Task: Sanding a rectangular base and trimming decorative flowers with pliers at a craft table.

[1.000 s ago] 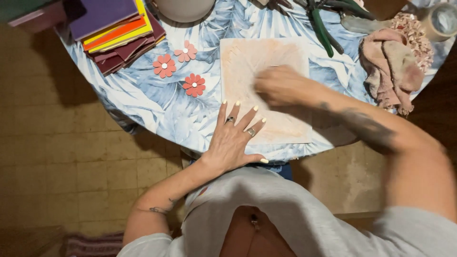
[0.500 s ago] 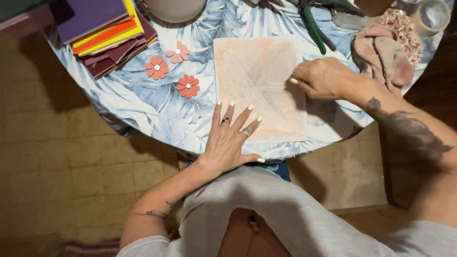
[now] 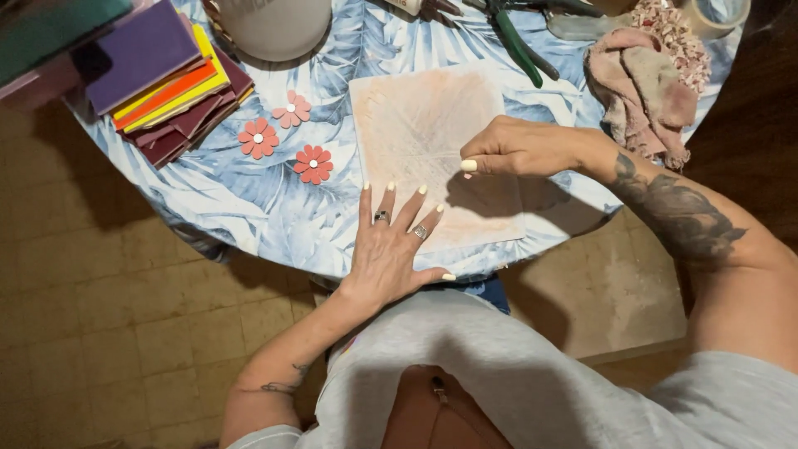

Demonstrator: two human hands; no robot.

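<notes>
While the left hand (image 3: pixel 389 249) is lying flat with its fingers spread apart, pressing down the near edge of the pale, peach-tinted square sheet (image 3: pixel 424 125), the right hand (image 3: pixel 519 147) is working over the sheet's right side. That right hand is curled together, thumb and fingertips pinched as if around something small, though what it is gripping, if anything, cannot be told from here. A second ago that hand was sitting over the middle of the sheet; half a second ago it was already out near the right edge, and now it is sitting just a touch nearer the centre again, so the hand is sweeping back and forth across the surface, which reads as rubbing. The left hand is staying put all the while, anchoring the sheet. The faint leaf-like veining showing in the sheet's middle suggests the rubbing is bringing up a pattern.

The sheet itself is lying flat on the round table with its blue leaf-print cloth (image 3: pixel 249 208), near the person's edge. Three small red paper flowers (image 3: pixel 287 137) are lying just left of it, a stack of coloured card sheets (image 3: pixel 166 83) farther left, green-handled pliers (image 3: pixel 519 41) beyond the top edge, and a crumpled pink rag (image 3: pixel 644 91) off to the right.
</notes>
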